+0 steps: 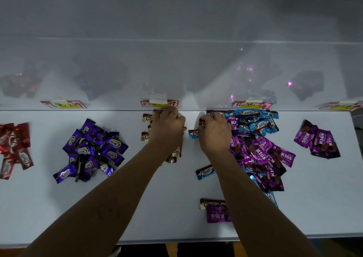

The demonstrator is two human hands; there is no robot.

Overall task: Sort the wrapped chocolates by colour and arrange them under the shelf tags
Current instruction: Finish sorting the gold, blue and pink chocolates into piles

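Gold chocolates (147, 117) long-axis crosswise | left hand (167, 128) grips some | right hand (215, 132) pinches one

Both bare forearms stretched forward, left hand (167, 128) curled, knuckles up, right hand (215, 133) pinching a chocolate (202, 122)

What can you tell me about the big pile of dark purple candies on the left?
The dark purple pile is a loose heap of small wrapped chocolates. Their shiny, foil-like wrappers have crimped ends and a pale oval "Choco" label. They lie jumbled at all angles, overlapping, on the white table, below and slightly right of a red-and-yellow tag. The red candies lie apart on one side, the left hand on the other, not touching the pile.
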